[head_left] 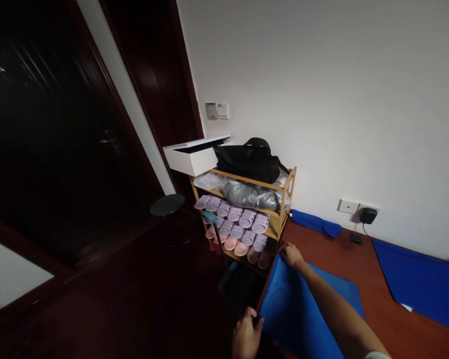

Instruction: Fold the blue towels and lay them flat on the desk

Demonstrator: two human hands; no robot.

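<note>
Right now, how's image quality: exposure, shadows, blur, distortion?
Head view: left side underexposed, dark panelled door nearly black with faint glare streaks; smooth white wall readable, no clipping seen. Head view: shadow darkens part of the bright blue cloth beside the bare right forearm; left hand slightly soft; dark red-brown doorframe leans, tilt or lens distortion, can't separate.

The table is reddish-brown wood, smooth with a soft sheen. The cloth along its left edge looks matt, its blue surface slightly mottled; flatter, darker blue cloths lie toward the wall, which is matt, smooth and white. The rack is pale wood, holding glossy, crinkled clear plastic and smooth, softly shining slippers. The bag is dull black fabric; the box looks like smooth white card. The dark door is glossy, its handle metallic.
</note>
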